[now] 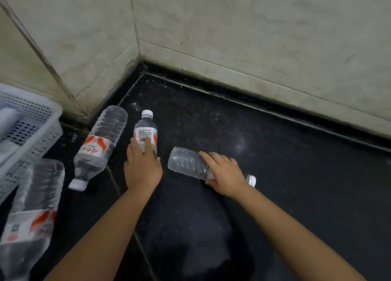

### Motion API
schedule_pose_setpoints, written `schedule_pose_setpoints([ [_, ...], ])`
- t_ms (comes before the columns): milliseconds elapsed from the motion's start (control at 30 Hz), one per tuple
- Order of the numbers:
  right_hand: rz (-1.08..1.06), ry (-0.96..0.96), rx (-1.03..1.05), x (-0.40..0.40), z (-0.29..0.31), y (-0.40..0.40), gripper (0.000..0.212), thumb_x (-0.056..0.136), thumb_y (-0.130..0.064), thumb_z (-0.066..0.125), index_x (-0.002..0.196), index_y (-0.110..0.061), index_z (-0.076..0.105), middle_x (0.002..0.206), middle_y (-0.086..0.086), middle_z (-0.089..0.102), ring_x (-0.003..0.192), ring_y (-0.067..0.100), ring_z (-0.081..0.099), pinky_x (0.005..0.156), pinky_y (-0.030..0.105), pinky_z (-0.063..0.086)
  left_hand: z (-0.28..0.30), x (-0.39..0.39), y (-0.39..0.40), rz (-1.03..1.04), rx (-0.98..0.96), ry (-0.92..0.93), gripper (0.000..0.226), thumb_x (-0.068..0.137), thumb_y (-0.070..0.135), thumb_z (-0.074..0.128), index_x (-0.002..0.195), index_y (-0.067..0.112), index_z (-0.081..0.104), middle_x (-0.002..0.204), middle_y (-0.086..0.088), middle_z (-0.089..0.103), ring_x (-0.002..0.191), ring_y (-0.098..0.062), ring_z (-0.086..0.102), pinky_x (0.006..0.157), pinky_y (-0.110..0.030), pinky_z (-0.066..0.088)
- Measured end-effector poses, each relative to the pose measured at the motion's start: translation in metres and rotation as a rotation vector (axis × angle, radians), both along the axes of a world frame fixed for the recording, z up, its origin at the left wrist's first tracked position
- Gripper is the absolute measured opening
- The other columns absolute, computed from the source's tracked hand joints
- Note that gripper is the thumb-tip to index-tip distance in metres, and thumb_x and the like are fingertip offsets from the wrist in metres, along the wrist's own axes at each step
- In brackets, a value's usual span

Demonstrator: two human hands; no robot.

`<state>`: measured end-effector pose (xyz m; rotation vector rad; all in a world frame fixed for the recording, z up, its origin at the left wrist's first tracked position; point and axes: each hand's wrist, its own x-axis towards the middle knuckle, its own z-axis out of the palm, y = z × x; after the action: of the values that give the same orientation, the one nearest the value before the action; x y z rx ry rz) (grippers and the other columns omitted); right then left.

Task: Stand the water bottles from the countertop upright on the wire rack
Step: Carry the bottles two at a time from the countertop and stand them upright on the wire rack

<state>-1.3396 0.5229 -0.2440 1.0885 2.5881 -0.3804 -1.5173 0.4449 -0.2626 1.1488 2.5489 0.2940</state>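
Left hand laid over the lower half of a small bottle, cap toward 12 o'clock; grip not clear. Right hand wrapped around a second bottle lying flat, cap at 4 o'clock. On the dark countertop, a larger bottle at 9 o'clock, another at 8 o'clock. White basket at far left.

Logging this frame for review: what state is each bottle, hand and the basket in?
Left hand: laid on the middle bottle, closing around it.
Middle bottle: lying on the countertop, capped.
Right hand: gripping the right bottle.
Right bottle: on its side, capped.
Large bottle: on its side, capped, untouched.
Near-left bottle: blurred, lying, untouched.
White basket: on the left, contents unclear.
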Motion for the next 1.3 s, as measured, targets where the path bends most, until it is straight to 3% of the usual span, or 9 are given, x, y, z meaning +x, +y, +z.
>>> schedule_pose_setpoints([
  [167, 0.374, -0.113, -0.046, 0.062, 0.015, 0.007, 0.060, 0.087, -0.005, 0.049, 0.141, -0.024, 0.031, 0.150, -0.001, 0.031, 0.145, 0.022, 0.011, 0.115, 0.051, 0.003, 0.002, 0.011, -0.015, -0.152, -0.033, 0.031, 0.065, 0.095, 0.027, 0.044, 0.149, 0.014, 0.008, 0.155, -0.017, 0.003, 0.143, -0.031, 0.010, 0.109, -0.047, 0.031],
  [300, 0.480, -0.057, -0.123, 0.110, 0.020, 0.007, 0.039, 0.087, -0.003, 0.048, 0.125, -0.012, 0.055, 0.149, 0.003, 0.037, 0.145, 0.028, 0.009, 0.116, 0.051, 0.010, 0.005, 0.062, -0.033, -0.230, -0.039, 0.008, 0.066, 0.096, 0.029, 0.043, 0.149, 0.015, 0.006, 0.156, -0.016, 0.002, 0.143, -0.030, 0.009, 0.110, -0.044, 0.031],
  [400, 0.223, 0.172, -0.201, 0.135, 0.020, -0.004, 0.029, 0.085, 0.000, 0.046, 0.107, 0.001, 0.065, 0.140, 0.009, 0.049, 0.142, 0.025, 0.019, 0.116, 0.045, 0.011, 0.006, 0.103, -0.046, -0.305, -0.046, -0.025, 0.066, 0.095, 0.030, 0.043, 0.149, 0.017, 0.005, 0.156, -0.015, 0.000, 0.144, -0.028, 0.007, 0.112, -0.042, 0.029],
  [500, 0.001, 0.309, 0.038, 0.134, -0.004, -0.029, 0.037, 0.079, -0.018, 0.051, 0.111, -0.005, 0.064, 0.127, 0.014, 0.060, 0.129, 0.039, 0.044, 0.102, 0.058, 0.036, 0.008, 0.130, -0.056, -0.327, -0.059, -0.065, 0.067, 0.095, 0.032, 0.044, 0.149, 0.021, 0.005, 0.156, -0.011, -0.002, 0.144, -0.025, 0.005, 0.111, -0.040, 0.029],
  [633, -0.306, 0.196, 0.136, 0.113, -0.017, -0.039, 0.063, 0.084, -0.028, 0.061, 0.138, -0.011, 0.035, 0.147, 0.021, 0.031, 0.134, 0.038, 0.034, 0.109, 0.048, 0.030, 0.008, 0.137, -0.063, -0.287, -0.048, -0.072, 0.067, 0.094, 0.032, 0.043, 0.148, 0.022, 0.005, 0.157, -0.009, -0.001, 0.145, -0.024, 0.007, 0.110, -0.038, 0.031],
  [733, -0.331, 0.080, 0.218, 0.110, -0.016, -0.031, 0.068, 0.088, -0.037, 0.054, 0.143, -0.017, 0.020, 0.146, 0.016, 0.030, 0.128, 0.033, 0.036, 0.105, 0.043, 0.032, 0.008, 0.135, -0.066, -0.280, -0.033, -0.056, 0.065, 0.095, 0.033, 0.040, 0.149, 0.021, 0.004, 0.157, -0.010, -0.001, 0.145, -0.024, 0.006, 0.112, -0.036, 0.030],
  [1033, -0.373, -0.017, 0.238, 0.118, -0.006, -0.064, 0.066, 0.085, -0.038, 0.056, 0.139, -0.015, 0.025, 0.129, 0.014, 0.041, 0.114, 0.031, 0.045, 0.093, 0.040, 0.040, 0.013, 0.143, -0.059, -0.272, -0.069, 0.024, 0.063, 0.091, 0.038, 0.047, 0.144, 0.018, 0.019, 0.150, -0.013, 0.018, 0.136, -0.025, 0.026, 0.103, -0.035, 0.040],
  [1167, -0.449, 0.015, 0.355, 0.121, -0.018, -0.071, 0.082, 0.032, -0.045, 0.085, 0.100, -0.008, 0.059, 0.080, 0.014, 0.064, 0.063, 0.028, 0.063, 0.052, 0.035, 0.052, 0.019, 0.146, -0.031, -0.249, -0.035, 0.070, 0.069, 0.089, 0.043, 0.050, 0.144, 0.018, 0.016, 0.147, -0.016, 0.022, 0.135, -0.028, 0.027, 0.104, -0.039, 0.036],
  [1300, -0.434, 0.013, 0.261, 0.114, -0.016, -0.067, 0.085, 0.064, -0.049, 0.076, 0.133, -0.011, 0.045, 0.116, 0.022, 0.059, 0.090, 0.033, 0.064, 0.069, 0.041, 0.055, 0.010, 0.147, -0.017, -0.264, -0.106, 0.097, 0.072, 0.093, 0.041, 0.045, 0.148, 0.021, 0.003, 0.153, -0.020, 0.006, 0.137, -0.032, 0.024, 0.106, -0.042, 0.035],
])
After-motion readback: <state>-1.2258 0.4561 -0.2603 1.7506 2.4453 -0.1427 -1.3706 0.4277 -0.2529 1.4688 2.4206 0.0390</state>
